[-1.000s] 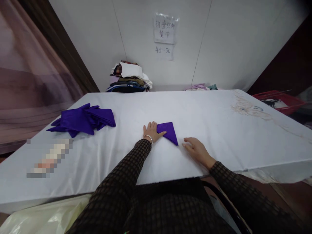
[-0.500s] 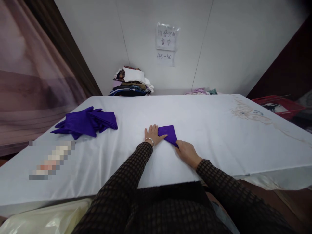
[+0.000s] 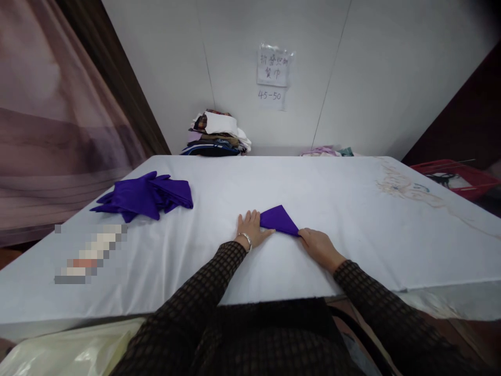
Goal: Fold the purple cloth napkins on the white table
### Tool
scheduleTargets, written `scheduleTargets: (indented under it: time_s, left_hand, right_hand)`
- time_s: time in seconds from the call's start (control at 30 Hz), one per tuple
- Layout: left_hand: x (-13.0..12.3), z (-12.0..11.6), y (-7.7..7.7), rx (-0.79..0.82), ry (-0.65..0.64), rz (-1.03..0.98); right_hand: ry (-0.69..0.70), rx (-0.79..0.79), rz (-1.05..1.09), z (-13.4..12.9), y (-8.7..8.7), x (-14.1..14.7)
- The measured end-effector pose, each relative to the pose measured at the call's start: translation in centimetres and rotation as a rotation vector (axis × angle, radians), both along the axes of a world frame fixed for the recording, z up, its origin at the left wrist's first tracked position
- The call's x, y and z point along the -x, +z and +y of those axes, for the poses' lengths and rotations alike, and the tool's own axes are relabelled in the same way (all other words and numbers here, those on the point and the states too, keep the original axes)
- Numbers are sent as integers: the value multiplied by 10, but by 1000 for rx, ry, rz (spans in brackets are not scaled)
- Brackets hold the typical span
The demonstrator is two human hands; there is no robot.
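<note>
A folded purple cloth (image 3: 280, 219) lies on the white-covered table (image 3: 219, 183), roughly triangular with its peak toward the back. My left hand (image 3: 252, 230), with a silver bracelet at the wrist, rests flat at the cloth's left end, fingers spread and thumb along its lower edge. At the right corner, my right hand (image 3: 318, 245) pinches the tip of the cloth between thumb and fingers. Several more purple cloths (image 3: 143, 196) are piled at the left of the table.
Behind the table stands a stack of folded clothes (image 3: 219, 133); pink fabric (image 3: 321, 151) lies right of it. A red basket (image 3: 462, 183) is beyond the right edge. A blurred-out item (image 3: 92, 256) lies at the left front. Paper signs (image 3: 273, 68) hang on the wall.
My right hand has moved right with the cloth's corner, and the cloth has gone from a squarer outline to a wider triangle. The whole view has shifted slightly.
</note>
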State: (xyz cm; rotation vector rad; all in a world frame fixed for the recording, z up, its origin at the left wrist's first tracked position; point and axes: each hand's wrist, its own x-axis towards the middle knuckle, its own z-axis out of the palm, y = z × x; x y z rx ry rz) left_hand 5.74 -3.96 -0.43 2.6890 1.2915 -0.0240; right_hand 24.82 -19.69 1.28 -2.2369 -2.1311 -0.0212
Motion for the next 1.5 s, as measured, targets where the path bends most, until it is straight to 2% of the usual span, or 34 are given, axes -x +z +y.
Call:
scheduleTargets:
  time_s: [0.13, 0.23, 0.33, 0.4, 0.5, 0.6, 0.67, 0.77, 0.9, 1.03, 1.17, 1.37, 1.5]
  left_hand:
    - [2, -13, 3, -37, -4, -2]
    - [2, -13, 3, -37, -14, 15]
    - [1, -12, 1, -56, -13, 16]
    - [1, -11, -1, -70, -7, 11]
    - [2, -12, -2, -70, 3, 9]
    - [1, -13, -3, -57, 15, 12]
    - [0, -14, -4, -56, 22, 9]
    - [2, -11, -4, -42, 24, -12]
    - [18, 0, 0, 10, 43, -54]
    - [45, 14, 1, 28, 183, -121]
    - [59, 19, 1, -45, 322, -284]
    - [47, 15, 3, -98, 226, -524]
    - [41, 18, 1, -73, 198, -462]
  right_hand:
    - [-2, 13, 2, -7, 2, -4]
    - [14, -25, 26, -7, 13, 2]
    - [98, -151, 116, 6, 26, 16]
    - [146, -210, 164, 25, 29, 27]
    - [144, -170, 173, 61, 22, 40]
    - [95, -91, 170, 90, 4, 44]
    - [70, -50, 169, 99, -9, 42]
    - [58, -20, 168, 101, -22, 38]
    - [63, -27, 163, 99, -25, 36]
    - [57, -30, 161, 99, -22, 37]
    - [60, -25, 159, 99, -24, 37]
    - [54, -28, 158, 100, -25, 36]
    - [51, -15, 152, 100, -24, 37]
